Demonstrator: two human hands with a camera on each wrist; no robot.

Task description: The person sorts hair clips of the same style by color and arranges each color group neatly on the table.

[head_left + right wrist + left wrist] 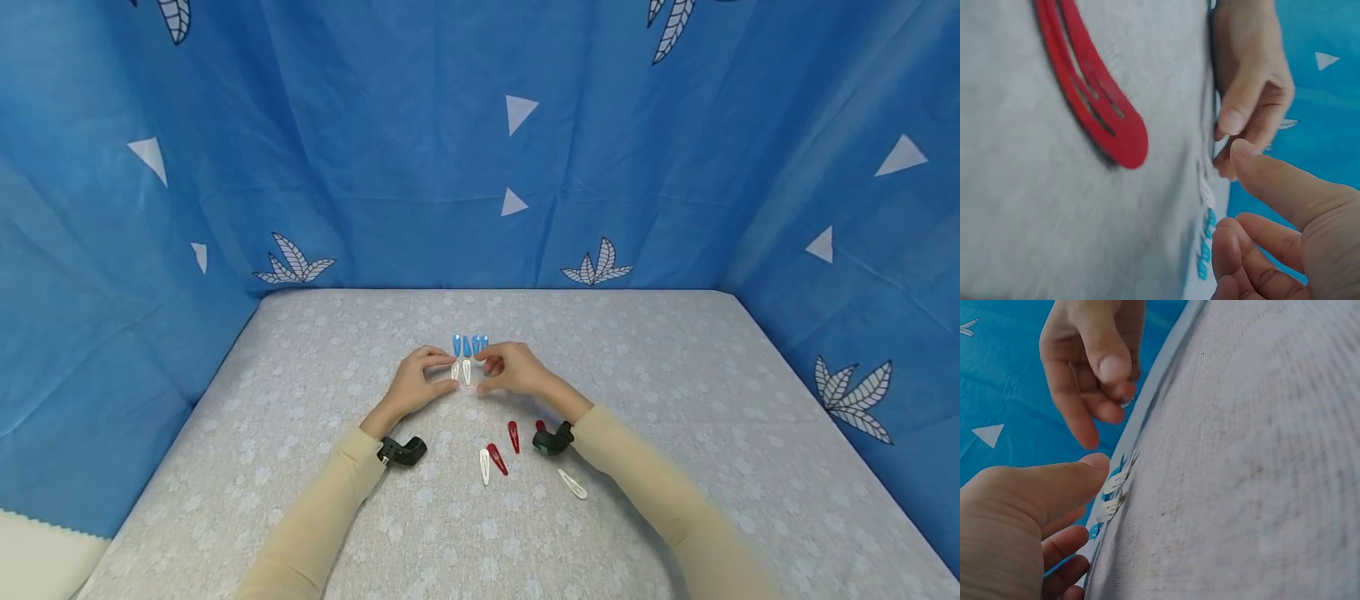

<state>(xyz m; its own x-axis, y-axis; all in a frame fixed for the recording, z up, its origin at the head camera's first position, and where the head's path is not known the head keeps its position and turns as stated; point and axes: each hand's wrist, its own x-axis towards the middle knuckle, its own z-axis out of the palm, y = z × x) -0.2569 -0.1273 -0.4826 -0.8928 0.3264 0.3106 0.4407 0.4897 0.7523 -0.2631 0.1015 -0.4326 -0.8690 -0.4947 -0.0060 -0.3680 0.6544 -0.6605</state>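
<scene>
In the head view, my left hand point(415, 382) is beside two white hair clips point(467, 372), thumb and index finger spread at the left one's ends. My right hand point(517, 370) is just right of the white pair, its thumb and bent fingers apart with nothing seen between them. Behind the white pair, several blue hair clips point(456, 344) stand in a row, the rightmost partly covered by the right fingers. In the left wrist view, the white clips point(1110, 508) lie past the left thumb; in the right wrist view, blue clips point(1204, 250) appear beyond the right fingers.
Nearer me lie red hair clips point(513, 437), one partly hidden by the right wrist camera point(553, 439). A white clip point(484, 467) lies beside a red one, and another white clip point(572, 484) is farther right. Blue curtains point(420, 167) surround the patterned tablecloth point(337, 517).
</scene>
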